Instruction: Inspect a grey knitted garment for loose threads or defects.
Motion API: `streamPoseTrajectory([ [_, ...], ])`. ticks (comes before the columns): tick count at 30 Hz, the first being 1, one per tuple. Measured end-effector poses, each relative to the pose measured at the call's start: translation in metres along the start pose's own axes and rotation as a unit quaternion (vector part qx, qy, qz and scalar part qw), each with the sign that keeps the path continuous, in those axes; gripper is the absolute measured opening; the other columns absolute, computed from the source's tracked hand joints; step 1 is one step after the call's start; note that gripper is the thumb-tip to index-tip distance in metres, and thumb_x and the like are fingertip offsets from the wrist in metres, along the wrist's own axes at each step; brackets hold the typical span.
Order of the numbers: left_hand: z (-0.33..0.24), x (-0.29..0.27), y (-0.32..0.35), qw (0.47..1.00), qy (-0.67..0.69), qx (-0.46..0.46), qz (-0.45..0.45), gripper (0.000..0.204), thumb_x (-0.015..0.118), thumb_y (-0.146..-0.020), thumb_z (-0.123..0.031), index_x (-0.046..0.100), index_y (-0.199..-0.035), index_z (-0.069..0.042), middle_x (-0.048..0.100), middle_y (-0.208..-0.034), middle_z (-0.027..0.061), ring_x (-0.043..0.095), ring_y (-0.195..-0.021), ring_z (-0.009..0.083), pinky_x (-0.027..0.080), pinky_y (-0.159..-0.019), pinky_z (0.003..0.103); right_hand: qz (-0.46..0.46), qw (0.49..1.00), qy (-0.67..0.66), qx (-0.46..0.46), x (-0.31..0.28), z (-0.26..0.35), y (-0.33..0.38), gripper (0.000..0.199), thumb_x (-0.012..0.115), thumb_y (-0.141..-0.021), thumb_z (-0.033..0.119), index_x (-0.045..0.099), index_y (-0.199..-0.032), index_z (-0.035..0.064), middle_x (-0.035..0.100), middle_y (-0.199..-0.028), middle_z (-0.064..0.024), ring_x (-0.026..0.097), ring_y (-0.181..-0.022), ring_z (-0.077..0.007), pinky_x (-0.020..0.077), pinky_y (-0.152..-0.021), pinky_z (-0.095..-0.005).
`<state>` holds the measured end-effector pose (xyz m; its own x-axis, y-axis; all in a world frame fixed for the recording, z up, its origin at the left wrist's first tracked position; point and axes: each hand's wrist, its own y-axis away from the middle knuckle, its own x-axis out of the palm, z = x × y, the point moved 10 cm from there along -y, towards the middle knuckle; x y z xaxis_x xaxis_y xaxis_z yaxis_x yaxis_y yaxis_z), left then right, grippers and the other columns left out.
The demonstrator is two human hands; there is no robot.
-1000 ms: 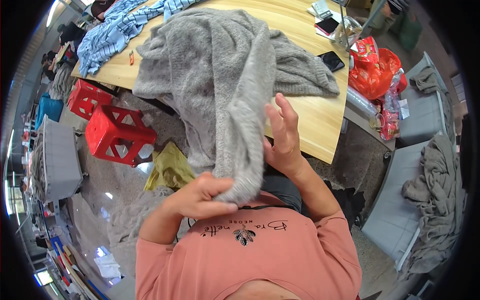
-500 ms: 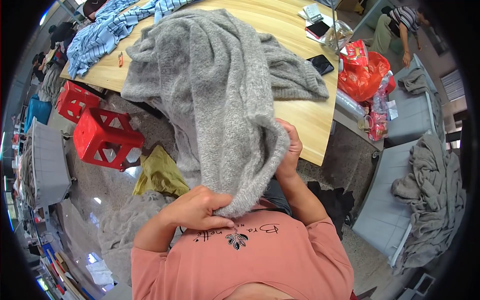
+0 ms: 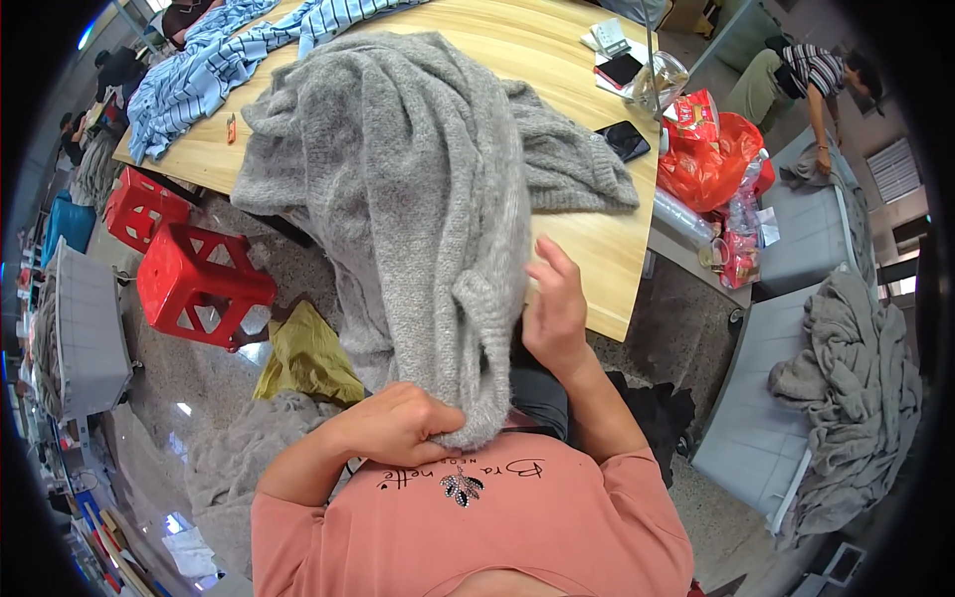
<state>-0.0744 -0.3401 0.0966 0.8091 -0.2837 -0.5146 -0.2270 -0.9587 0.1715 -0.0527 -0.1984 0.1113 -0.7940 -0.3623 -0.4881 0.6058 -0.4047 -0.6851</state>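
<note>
While the left hand (image 3: 406,423) is clamped with thumb and fingers on the near edge of a grey knit garment (image 3: 428,199), the right hand (image 3: 555,310) stands open, fingers partly spread, just beside the garment's right side; whether it touches the knit cannot be told. The two hands are apart. The garment runs from the left hand up onto the desk (image 3: 597,274) ahead, a sleeve lying forward of the right hand.

Count: one garment between the hands; one blue striped cloth (image 3: 199,85) on the desk, ahead and left of the left hand; one small orange tool (image 3: 231,129) near that cloth; one black phone (image 3: 624,141) beyond the right hand. Two red stools (image 3: 204,284) stand left and forward of the left hand, and one yellow cloth (image 3: 308,353) lies nearer to it on the floor. One red plastic bag (image 3: 718,164) sits forward and right of the right hand.

Compared with half a second ago, the right hand has released the garment edge it then held out, and the opening has narrowed. The left hand's grip is unchanged.
</note>
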Motion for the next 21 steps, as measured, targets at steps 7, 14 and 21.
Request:
streamPoseTrajectory([
  [7,-0.049,-0.023,0.026,0.985,0.095,0.144,0.018,0.027,0.061,-0.06,-0.011,0.035,-0.061,-0.002,0.04,-0.055,0.0119,0.045,-0.052,0.0326,0.033,-0.045,0.038,0.153,0.964,0.14,-0.168,0.073,0.014,-0.021,0.018,0.049,-0.074,0.009,0.054,-0.091,0.0051,0.048,-0.118,-0.0109,0.045,-0.11,-0.0324,0.028,-0.096,-0.0478],
  [14,-0.006,-0.034,0.051,0.996,0.016,0.02,-0.08,0.032,0.066,-0.062,-0.009,0.035,-0.053,-0.003,0.033,-0.049,0.0107,0.043,-0.046,0.0298,0.03,-0.042,0.036,-0.144,0.97,-0.108,0.166,-0.017,-0.053,0.0,0.023,0.056,-0.08,0.02,0.052,-0.092,0.0005,0.054,-0.103,-0.0143,0.052,-0.099,-0.026,0.0407,-0.087,-0.0384],
  [21,-0.004,-0.016,0.021,0.999,-0.009,-0.013,-0.031,0.031,0.067,-0.063,-0.016,0.039,-0.059,-0.003,0.041,-0.053,0.0118,0.046,-0.05,0.0326,0.033,-0.044,0.038,-0.152,0.544,-0.76,0.323,0.013,-0.036,0.009,0.035,0.04,-0.09,0.019,0.037,-0.12,0.0028,0.046,-0.114,-0.0146,0.049,-0.102,-0.0238,0.0426,-0.089,-0.0375],
])
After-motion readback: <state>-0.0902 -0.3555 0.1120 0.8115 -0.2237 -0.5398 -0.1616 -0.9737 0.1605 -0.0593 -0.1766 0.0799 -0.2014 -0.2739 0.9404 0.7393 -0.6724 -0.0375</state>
